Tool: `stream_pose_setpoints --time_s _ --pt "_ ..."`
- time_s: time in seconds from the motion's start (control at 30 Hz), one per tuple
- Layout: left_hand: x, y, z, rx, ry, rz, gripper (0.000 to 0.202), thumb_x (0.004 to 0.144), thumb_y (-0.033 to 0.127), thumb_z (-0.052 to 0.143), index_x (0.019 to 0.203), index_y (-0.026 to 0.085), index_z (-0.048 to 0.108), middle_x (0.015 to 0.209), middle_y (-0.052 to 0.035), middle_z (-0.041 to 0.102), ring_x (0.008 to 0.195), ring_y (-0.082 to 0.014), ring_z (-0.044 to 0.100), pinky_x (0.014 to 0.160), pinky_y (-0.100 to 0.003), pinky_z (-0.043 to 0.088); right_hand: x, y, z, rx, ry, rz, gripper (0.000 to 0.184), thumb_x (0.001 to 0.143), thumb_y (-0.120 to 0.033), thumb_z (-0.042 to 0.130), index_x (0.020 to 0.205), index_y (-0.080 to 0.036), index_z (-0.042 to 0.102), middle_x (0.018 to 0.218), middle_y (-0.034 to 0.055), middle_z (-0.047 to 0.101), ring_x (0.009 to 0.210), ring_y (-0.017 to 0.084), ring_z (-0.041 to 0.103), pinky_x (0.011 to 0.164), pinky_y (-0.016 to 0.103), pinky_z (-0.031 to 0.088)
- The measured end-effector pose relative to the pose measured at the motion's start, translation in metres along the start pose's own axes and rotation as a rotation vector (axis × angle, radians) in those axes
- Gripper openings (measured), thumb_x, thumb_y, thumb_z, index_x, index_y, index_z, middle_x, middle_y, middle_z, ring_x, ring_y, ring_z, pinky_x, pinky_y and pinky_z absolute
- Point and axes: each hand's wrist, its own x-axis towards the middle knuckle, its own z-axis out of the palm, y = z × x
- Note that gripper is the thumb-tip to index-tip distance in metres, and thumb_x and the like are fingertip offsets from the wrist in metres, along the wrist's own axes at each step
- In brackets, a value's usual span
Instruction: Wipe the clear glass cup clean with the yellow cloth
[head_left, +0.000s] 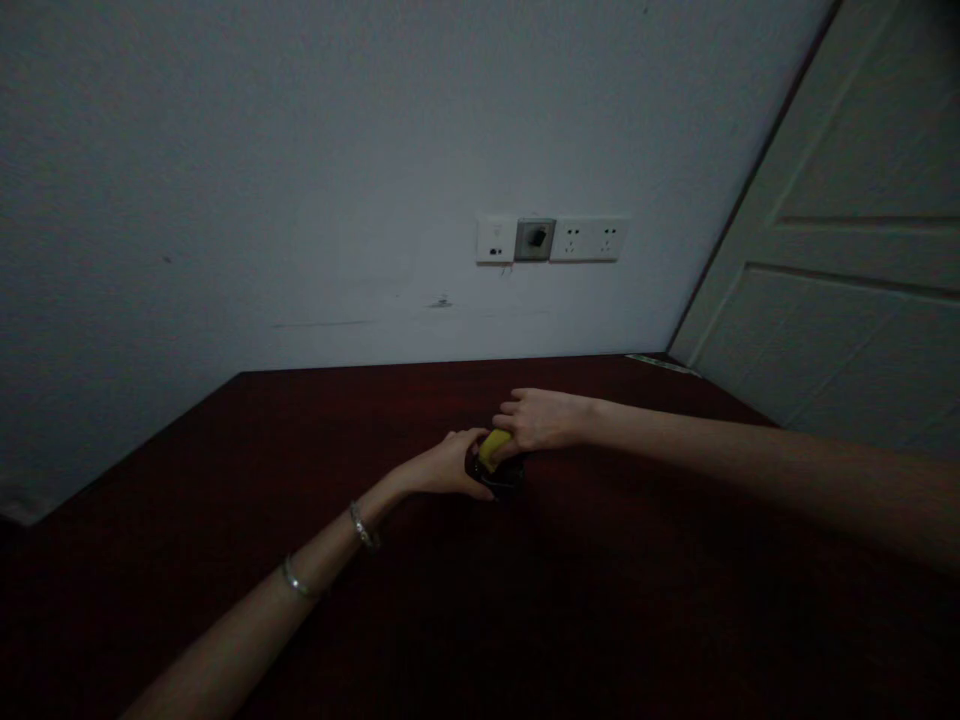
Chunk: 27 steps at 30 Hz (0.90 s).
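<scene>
My left hand [454, 466] is wrapped round the left side of a small dark, glossy round container [508, 482], which looks like a cup or bowl. It rests on or just over the dark red tabletop [360, 420]; the dim light hides which. A small yellow piece [491, 447], perhaps a sponge or cloth, is pinched in the fingers of my right hand [529, 420]. That piece sits at the container's mouth, partly over its rim. How far it reaches inside I cannot see. Two silvery bracelets [363, 527] circle my left wrist and forearm.
Behind the tabletop stands a pale wall [337, 180] with a row of white sockets [589, 240] and a grey plate [534, 240] holding a black part. A panelled door [847, 300] rises along the right. Near the back right corner lies a thin pale strip [660, 364].
</scene>
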Motion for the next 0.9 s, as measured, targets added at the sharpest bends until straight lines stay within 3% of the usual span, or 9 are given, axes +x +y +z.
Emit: stream_pose_setpoints --time_s 0.1,0.2,0.33,0.5,0.63,0.73,0.9 --pt "0.000 0.000 0.000 -0.011 -0.034 0.017 0.095 0.045 0.034 0.085 0.128 0.015 0.044 0.123 -0.0153 0.054 0.117 -0.0375 0.047 0.100 -0.056 0.033 0.004 -0.001 -0.001 0.008 0.023 -0.042 0.028 0.093 -0.018 0.048 0.112 -0.034 0.061 0.103 0.0063 0.060 0.084 0.019 0.052 0.067 0.032 0.031" --pt "0.001 -0.005 0.005 -0.283 -0.105 0.098 0.099 0.052 0.025 0.082 0.136 0.019 0.031 0.132 -0.0145 0.049 0.123 -0.0323 0.045 0.103 -0.051 0.033 0.008 -0.001 -0.002 0.037 0.005 -0.049 0.027 0.093 -0.019 0.048 0.111 -0.034 0.062 0.111 0.0062 0.058 0.088 0.019 0.052 0.069 0.033 0.032" --pt "0.002 -0.013 0.010 -0.433 -0.089 0.113 0.099 0.051 0.019 0.083 0.135 0.018 0.030 0.136 -0.0152 0.047 0.127 -0.0300 0.043 0.106 -0.048 0.031 0.013 -0.003 -0.004 0.103 -0.104 0.038 0.024 0.089 -0.016 0.051 0.105 -0.028 0.066 0.101 0.0074 0.062 0.084 0.018 0.055 0.065 0.031 0.034" --pt "0.000 -0.010 0.016 -0.266 -0.018 0.092 0.086 0.052 0.027 0.084 0.126 0.017 0.041 0.121 -0.0118 0.057 0.113 -0.0288 0.053 0.096 -0.045 0.041 0.022 -0.013 -0.014 0.257 -0.309 0.170 0.026 0.077 -0.020 0.062 0.103 -0.023 0.066 0.084 0.0054 0.065 0.074 0.018 0.060 0.060 0.029 0.038" --pt "-0.001 -0.005 0.026 -0.007 0.115 0.063 0.078 0.047 0.030 0.084 0.116 0.015 0.050 0.113 -0.0105 0.053 0.108 -0.0301 0.050 0.093 -0.046 0.042 0.032 -0.019 -0.018 0.420 -0.460 0.277 0.025 0.073 -0.027 0.064 0.094 -0.013 0.068 0.076 0.0086 0.064 0.069 0.022 0.061 0.058 0.032 0.042" --pt "0.001 -0.006 0.033 0.059 0.137 0.068 0.079 0.046 0.033 0.084 0.115 0.014 0.051 0.107 -0.0097 0.050 0.105 -0.0298 0.048 0.092 -0.045 0.043 0.036 -0.016 -0.017 0.582 -0.558 0.308 0.023 0.076 -0.028 0.063 0.091 -0.011 0.067 0.073 0.0072 0.063 0.065 0.021 0.060 0.056 0.032 0.045" --pt "0.001 -0.007 0.038 0.099 0.204 0.030 0.081 0.046 0.040 0.084 0.116 0.015 0.053 0.103 -0.0079 0.045 0.099 -0.0282 0.049 0.086 -0.044 0.046 0.036 -0.007 -0.009 0.888 -0.704 0.315 0.024 0.089 -0.032 0.057 0.104 -0.013 0.059 0.097 0.0046 0.062 0.080 0.016 0.062 0.069 0.033 0.053"
